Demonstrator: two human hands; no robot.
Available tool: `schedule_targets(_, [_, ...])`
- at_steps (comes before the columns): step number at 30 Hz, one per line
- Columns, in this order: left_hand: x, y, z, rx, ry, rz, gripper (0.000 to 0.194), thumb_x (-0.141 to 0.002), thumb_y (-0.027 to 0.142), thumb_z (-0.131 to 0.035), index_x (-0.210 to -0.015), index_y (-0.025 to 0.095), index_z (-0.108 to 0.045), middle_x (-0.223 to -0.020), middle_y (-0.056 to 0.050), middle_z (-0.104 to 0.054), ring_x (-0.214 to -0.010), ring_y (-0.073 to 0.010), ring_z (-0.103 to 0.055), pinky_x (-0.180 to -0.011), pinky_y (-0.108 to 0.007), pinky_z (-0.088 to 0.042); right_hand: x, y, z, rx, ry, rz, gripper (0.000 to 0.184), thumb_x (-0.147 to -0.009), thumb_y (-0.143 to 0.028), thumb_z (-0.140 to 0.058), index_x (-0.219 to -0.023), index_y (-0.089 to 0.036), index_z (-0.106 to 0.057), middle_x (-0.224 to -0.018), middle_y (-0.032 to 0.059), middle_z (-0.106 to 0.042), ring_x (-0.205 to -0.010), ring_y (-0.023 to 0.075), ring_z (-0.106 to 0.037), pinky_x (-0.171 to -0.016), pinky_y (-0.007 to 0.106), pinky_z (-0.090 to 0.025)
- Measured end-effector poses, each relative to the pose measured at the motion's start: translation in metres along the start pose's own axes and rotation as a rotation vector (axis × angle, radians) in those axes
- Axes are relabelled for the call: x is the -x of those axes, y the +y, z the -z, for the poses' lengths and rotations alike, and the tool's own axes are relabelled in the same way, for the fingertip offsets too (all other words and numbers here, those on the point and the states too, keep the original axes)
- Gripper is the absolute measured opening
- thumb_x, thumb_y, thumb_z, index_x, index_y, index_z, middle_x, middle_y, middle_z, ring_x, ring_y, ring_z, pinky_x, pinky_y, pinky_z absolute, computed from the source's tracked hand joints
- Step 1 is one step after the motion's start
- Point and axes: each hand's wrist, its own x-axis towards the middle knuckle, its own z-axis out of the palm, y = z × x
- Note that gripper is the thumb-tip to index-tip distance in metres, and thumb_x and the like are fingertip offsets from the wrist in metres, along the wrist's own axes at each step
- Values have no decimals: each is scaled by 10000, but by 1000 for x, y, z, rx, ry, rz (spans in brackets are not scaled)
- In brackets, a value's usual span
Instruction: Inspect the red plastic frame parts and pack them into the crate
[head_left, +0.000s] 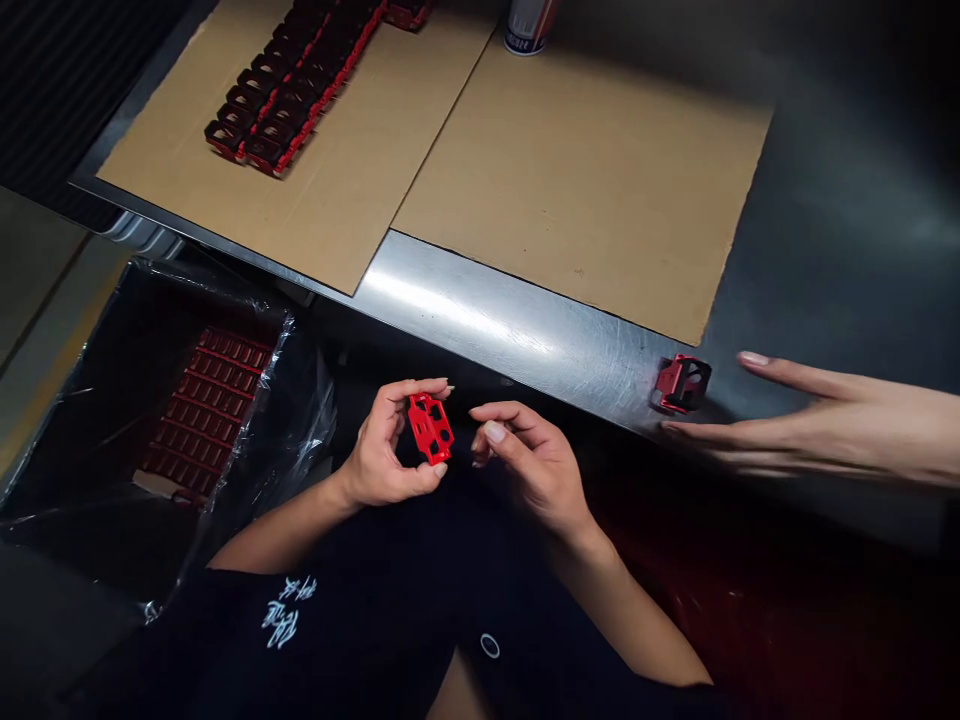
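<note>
My left hand [382,455] is closed on a small flat red metal part with cut-out holes [430,428], gripped between thumb and fingertips over my lap. Just to its right is my right hand [532,465], fingers curled in toward the thumb; nothing shows in them, and they stay a little apart from the part. A second, folded red part [681,384] sits at the near edge of the steel table [487,320]. Another person's hand [825,425] reaches in from the right, fingers stretched out, close beside that part.
Two cardboard sheets [585,190] cover the table. Rows of red parts [289,90] are lined up at the far left, and a can [527,25] stands at the back. A box lined with black plastic [75,420] at my left holds stacked red parts [206,410].
</note>
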Motion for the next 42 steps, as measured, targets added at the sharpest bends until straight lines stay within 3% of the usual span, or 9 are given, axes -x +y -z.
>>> schedule_targets(4, [6, -4, -7, 144, -37, -33, 701, -868, 410, -722, -1417, 282, -306, -1552, -229, -433, -1403, -340, -518, -1092, -579, -499, 3, -1, 0, 34, -81, -38, 264, -855, -411, -786, -1013, -206, -736, -731, 3, -688, -645, 133, -618, -654, 272, -527])
schedule_targets(9, [8, 0, -8, 203, -60, 28, 693, -867, 326, -719, -1428, 269, -318, -1546, -228, -443, -1388, -328, -535, -1096, -588, -495, 2, 2, -6, 8, -144, -112, 319, -845, -451, -784, -1020, -193, -716, -727, 0, -691, -636, 142, -646, -664, 290, -544])
schedule_targets(17, [10, 4, -5, 22, -39, 102, 807, -740, 189, -771, -1443, 229, -376, -1452, -212, -545, -1288, -326, -616, -1061, -525, -536, 1, 15, 0, -99, -95, -203, 291, -841, -435, -785, -983, -187, -731, -761, 13, -720, -618, 141, -650, -629, 276, -548])
schedule_targets(28, [5, 14, -4, -178, -54, 38, 809, -727, 226, -758, -1456, 210, -407, -1381, -179, -601, -1222, -312, -650, -1048, -505, -548, 3, 17, -3, -180, -121, -284, 297, -803, -437, -785, -946, -183, -730, -730, 13, -721, -589, 141, -650, -599, 268, -545])
schedule_targets(32, [5, 12, -4, -282, -62, -59, 814, -721, 227, -717, -1476, 188, -414, -1350, -171, -620, -1193, -307, -658, -1014, -502, -572, 2, 16, -3, -84, -134, -231, 249, -813, -412, -777, -913, -184, -766, -710, 15, -728, -586, 145, -647, -625, 282, -547])
schedule_targets(35, [3, 8, -4, -378, -63, -232, 859, -719, 184, -694, -1515, 177, -372, -1361, -182, -620, -1197, -302, -656, -980, -501, -593, 4, 9, -4, 127, -94, -121, 188, -812, -358, -771, -900, -194, -791, -743, 23, -751, -635, 163, -668, -657, 293, -552])
schedule_targets(39, [0, 4, -2, -482, -80, -469, 902, -719, 186, -725, -1532, 125, -340, -1339, -212, -633, -1206, -320, -655, -1031, -611, -543, 6, -4, -6, 455, -89, -15, 175, -855, -320, -701, -867, -183, -809, -720, 32, -752, -597, 161, -640, -563, 262, -486])
schedule_targets(42, [0, 5, 1, -549, -110, -532, 889, -737, 213, -755, -1523, 131, -348, -1323, -212, -647, -1177, -307, -668, -1038, -654, -522, 8, -13, -5, 577, -124, 17, 190, -876, -305, -676, -847, -177, -812, -681, 17, -734, -577, 146, -624, -553, 247, -454])
